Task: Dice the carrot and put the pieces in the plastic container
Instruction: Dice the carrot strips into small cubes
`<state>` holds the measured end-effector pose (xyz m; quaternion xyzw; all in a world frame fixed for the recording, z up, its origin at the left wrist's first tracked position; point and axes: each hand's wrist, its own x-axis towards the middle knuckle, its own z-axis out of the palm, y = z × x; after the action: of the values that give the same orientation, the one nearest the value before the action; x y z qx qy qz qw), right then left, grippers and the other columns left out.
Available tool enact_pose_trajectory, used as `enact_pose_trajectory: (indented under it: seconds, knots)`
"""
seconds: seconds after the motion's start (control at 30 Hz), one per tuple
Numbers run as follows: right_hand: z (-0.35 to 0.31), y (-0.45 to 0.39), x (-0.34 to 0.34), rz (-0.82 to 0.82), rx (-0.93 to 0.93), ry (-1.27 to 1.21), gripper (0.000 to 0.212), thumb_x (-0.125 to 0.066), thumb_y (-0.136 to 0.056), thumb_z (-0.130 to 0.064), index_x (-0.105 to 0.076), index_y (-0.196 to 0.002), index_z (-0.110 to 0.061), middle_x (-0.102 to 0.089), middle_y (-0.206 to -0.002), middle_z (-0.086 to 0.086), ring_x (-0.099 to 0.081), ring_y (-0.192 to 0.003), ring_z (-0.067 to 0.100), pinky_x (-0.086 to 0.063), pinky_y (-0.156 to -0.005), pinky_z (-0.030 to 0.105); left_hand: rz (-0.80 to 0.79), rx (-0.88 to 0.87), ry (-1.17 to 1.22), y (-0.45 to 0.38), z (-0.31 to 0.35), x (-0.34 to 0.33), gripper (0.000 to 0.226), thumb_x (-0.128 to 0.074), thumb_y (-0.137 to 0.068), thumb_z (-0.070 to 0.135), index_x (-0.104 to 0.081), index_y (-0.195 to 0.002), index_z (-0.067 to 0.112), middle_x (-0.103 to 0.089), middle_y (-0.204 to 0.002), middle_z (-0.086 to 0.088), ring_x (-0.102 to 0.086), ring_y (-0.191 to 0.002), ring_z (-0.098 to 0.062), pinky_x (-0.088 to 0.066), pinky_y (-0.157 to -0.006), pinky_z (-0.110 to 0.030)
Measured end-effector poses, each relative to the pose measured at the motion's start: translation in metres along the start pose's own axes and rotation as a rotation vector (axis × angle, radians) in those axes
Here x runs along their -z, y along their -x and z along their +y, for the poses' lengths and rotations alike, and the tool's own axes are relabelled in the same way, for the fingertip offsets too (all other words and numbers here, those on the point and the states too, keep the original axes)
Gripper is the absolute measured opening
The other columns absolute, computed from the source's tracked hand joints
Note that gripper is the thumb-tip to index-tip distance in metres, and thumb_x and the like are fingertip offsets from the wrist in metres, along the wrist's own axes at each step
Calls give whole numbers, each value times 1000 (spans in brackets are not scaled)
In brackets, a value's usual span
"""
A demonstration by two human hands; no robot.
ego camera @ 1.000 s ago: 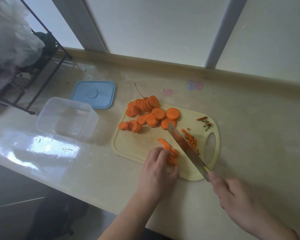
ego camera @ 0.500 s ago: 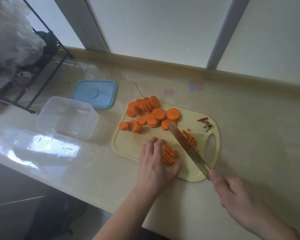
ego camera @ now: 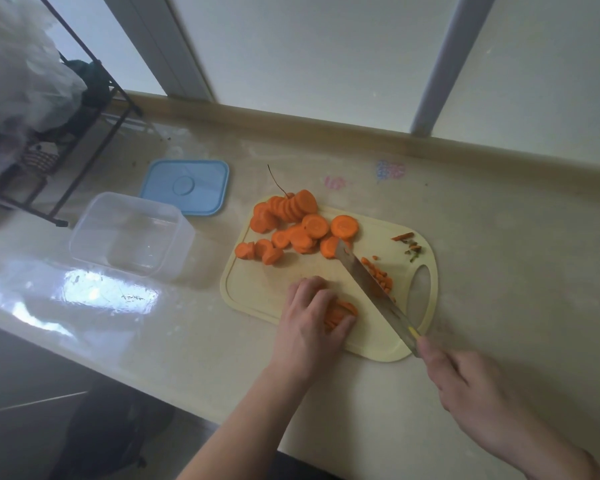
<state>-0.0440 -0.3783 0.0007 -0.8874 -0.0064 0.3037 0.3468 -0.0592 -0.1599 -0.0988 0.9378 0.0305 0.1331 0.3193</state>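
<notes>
Carrot: my left hand (ego camera: 312, 317) pinches orange carrot strips (ego camera: 342, 311) at the pale yellow cutting board's (ego camera: 257, 289) near edge.
Knife: my right hand (ego camera: 465, 386) grips steel knife (ego camera: 371, 289), blade just right of the strips.
Container: clear plastic container (ego camera: 129, 233) left, holding nothing.

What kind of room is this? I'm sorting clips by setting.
Probably a home kitchen counter by a window: a cutting board with carrot slices, a knife, and a plastic container.

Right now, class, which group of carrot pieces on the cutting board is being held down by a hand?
The sliced stack at the board's near edge, under the left hand; the other carrot groups lie untouched.
</notes>
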Motion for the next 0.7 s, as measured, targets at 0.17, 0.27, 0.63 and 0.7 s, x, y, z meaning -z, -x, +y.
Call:
enact_pose_trajectory:
  seconds: [0.17,0.27,0.63,0.7]
  knots:
    - [4,-1,-1,6,15,3,71,-22,-72,-85,-36,-59,-16,-32,-46,-5,-30,-43,7,-28,-47,29,46,-28,-6,3,1,-2,42,-70,-83,40,-67,-109,7,-62,-112,-6,-54,-106,-20,-46,-92,-25]
    - [4,0,-2,14,7,0,72,-23,-73,-85,-34,-55,-15,-33,-46,-5,-31,-42,7,-29,-47,30,57,-24,-49,8,1,-1,50,-72,-81,46,-67,-115,10,-61,-124,-8,-51,-116,-25,-46,-101,-33]
    - [4,0,2,56,-27,-10,65,-25,-78,-76,-31,-52,-17,-29,-46,-5,-28,-42,9,-27,-47,30,50,-8,-235,-2,18,-14,19,-68,-81,41,-75,-88,25,-67,-109,3,-59,-102,-32,-48,-82,-41]
    - [5,-1,2,33,-24,-21,68,-24,-78,-81,-33,-53,-18,-27,-47,-5,-26,-43,8,-26,-48,29,58,6,-232,-1,15,-13,18,-68,-81,38,-75,-90,24,-67,-108,3,-59,-102,-32,-43,-84,-40]
